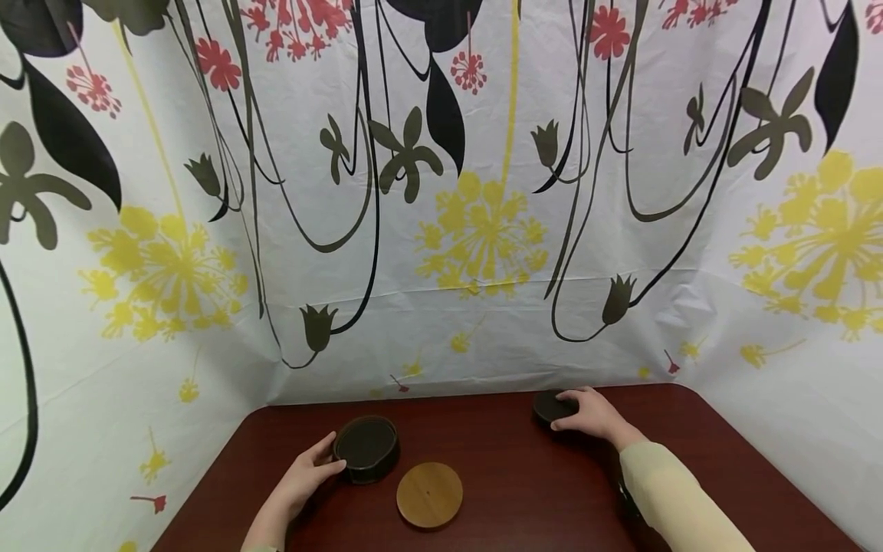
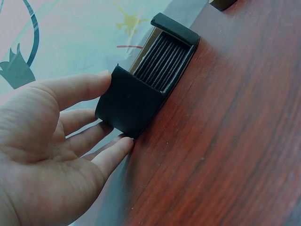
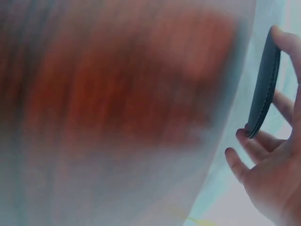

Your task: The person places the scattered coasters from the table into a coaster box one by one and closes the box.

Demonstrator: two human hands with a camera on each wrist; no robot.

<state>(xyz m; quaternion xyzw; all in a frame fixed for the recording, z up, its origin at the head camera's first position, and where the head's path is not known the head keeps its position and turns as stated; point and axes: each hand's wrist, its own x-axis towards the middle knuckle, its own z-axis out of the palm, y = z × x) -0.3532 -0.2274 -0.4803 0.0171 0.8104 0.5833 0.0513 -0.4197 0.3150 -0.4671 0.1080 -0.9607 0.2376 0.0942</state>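
In the head view, a round black coaster holder (image 1: 368,451) stands on the table at left of centre. My left hand (image 1: 308,469) grips its curved side between thumb and fingers. Through the gap in the holder's wall, the left wrist view shows a stack of thin black coasters (image 2: 162,61). Over the table's far right part, my right hand (image 1: 592,416) pinches a round black coaster (image 1: 548,406) by its rim. The right wrist view shows this coaster (image 3: 266,82) edge-on, with stitching along its edge. A round wooden disc (image 1: 429,495) lies flat just right of the holder.
The dark red wooden table (image 1: 510,491) has rounded far corners. White cloth (image 1: 441,360) printed with flowers hangs behind it and along both sides. A dark object (image 1: 629,502), partly hidden by the right sleeve, cannot be made out.
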